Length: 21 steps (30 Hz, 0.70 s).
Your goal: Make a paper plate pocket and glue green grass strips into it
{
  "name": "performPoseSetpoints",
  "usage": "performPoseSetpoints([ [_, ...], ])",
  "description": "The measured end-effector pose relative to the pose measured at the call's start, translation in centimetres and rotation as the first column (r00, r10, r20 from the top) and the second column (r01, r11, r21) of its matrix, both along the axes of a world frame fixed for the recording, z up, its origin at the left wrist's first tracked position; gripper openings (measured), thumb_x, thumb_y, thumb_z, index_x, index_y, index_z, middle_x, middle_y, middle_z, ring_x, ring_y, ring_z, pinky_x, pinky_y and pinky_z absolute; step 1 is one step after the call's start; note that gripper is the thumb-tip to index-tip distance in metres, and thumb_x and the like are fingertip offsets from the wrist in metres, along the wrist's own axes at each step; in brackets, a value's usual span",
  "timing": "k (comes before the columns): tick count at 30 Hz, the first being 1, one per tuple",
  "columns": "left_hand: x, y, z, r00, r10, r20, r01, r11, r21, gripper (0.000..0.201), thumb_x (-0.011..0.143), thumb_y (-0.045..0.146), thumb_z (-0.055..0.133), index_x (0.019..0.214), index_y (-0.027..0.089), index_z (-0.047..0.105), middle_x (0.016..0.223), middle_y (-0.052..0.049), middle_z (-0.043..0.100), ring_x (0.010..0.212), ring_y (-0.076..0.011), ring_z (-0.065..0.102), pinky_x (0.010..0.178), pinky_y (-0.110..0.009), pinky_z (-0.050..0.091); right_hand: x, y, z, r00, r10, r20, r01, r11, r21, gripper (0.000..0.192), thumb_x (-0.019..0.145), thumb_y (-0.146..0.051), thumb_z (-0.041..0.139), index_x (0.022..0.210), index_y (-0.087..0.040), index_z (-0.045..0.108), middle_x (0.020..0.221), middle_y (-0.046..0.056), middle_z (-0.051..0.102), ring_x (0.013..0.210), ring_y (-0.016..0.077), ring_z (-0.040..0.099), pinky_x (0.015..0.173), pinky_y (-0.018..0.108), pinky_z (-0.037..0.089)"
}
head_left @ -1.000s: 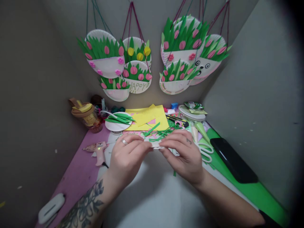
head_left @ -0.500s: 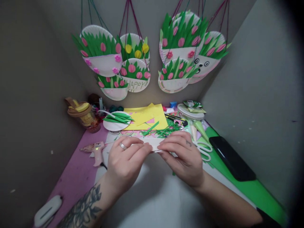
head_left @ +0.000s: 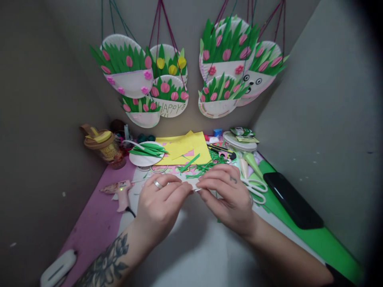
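My left hand, with a ring on one finger, and my right hand both pinch a small white paper piece held between them just above the table. Most of the piece is hidden behind my fingers. Loose green paper strips lie just beyond my hands, in front of yellow paper sheets. White-handled scissors lie right of my right hand.
A pink glue gun lies at the left on the purple mat. A paper plate with green leaves, a brown-lidded cup, a black phone and a white object surround the work area. Decorated paper-plate baskets hang on the wall.
My hands have drawn slightly closer together over the paper piece, the fingers shifting along it. The view has drifted a little.
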State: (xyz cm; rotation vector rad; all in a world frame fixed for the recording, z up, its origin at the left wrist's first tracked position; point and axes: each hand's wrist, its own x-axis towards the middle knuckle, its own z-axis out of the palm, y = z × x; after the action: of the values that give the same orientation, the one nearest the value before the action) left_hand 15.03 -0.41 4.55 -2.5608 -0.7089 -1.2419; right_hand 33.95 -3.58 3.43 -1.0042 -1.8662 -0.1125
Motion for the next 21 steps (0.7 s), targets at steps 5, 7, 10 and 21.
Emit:
performPoseSetpoints([
  [5, 0.2, -0.1, -0.2, 1.000, -0.018, -0.018, 0.018, 1.000, -0.011, 0.015, 0.081, 0.008, 0.066, 0.094, 0.015, 0.066, 0.077, 0.001, 0.072, 0.077, -0.0173, 0.063, 0.073, -0.032, 0.044, 0.0, 0.0, -0.1, 1.000, 0.012, 0.009, -0.012, 1.000, -0.014, 0.013, 0.083, -0.009, 0.064, 0.087, -0.021, 0.062, 0.084, 0.001, 0.070, 0.091, 0.0216, 0.056, 0.082, 0.043, 0.041],
  [7, 0.4, -0.1, -0.3, 0.999, -0.023, -0.022, 0.022, 0.999, -0.025, 0.015, 0.081, 0.008, 0.066, 0.094, 0.016, 0.066, 0.077, 0.001, 0.072, 0.077, -0.0173, 0.063, 0.074, -0.032, 0.044, 0.0, 0.0, -0.2, 1.000, 0.013, -0.003, -0.013, 1.000, -0.007, 0.015, 0.082, -0.007, 0.063, 0.087, -0.021, 0.061, 0.083, 0.001, 0.070, 0.090, 0.0211, 0.056, 0.081, 0.042, 0.041],
  [10, 0.6, -0.1, -0.3, 1.000, -0.018, -0.021, 0.017, 0.999, -0.032, 0.013, 0.081, 0.011, 0.067, 0.093, 0.017, 0.066, 0.077, 0.001, 0.072, 0.078, -0.0177, 0.064, 0.075, -0.031, 0.046, 0.0, 0.1, -0.3, 1.000, 0.009, -0.014, -0.009, 1.000, 0.005, 0.015, 0.082, -0.007, 0.063, 0.085, -0.021, 0.061, 0.082, 0.001, 0.070, 0.088, 0.0205, 0.056, 0.081, 0.042, 0.041],
  [21, -0.6, 0.8, 0.6, 0.993, -0.001, 0.119, 0.003, 1.000, -0.021, 0.016, 0.080, 0.010, 0.069, 0.093, 0.018, 0.066, 0.079, 0.000, 0.073, 0.078, -0.0154, 0.063, 0.075, -0.029, 0.049, 0.7, 0.8, 0.2, 0.998, -0.037, -0.046, 0.040, 0.997, 0.066, 0.010, 0.084, -0.013, 0.067, 0.089, -0.022, 0.065, 0.083, 0.001, 0.072, 0.086, 0.0202, 0.059, 0.082, 0.041, 0.043],
])
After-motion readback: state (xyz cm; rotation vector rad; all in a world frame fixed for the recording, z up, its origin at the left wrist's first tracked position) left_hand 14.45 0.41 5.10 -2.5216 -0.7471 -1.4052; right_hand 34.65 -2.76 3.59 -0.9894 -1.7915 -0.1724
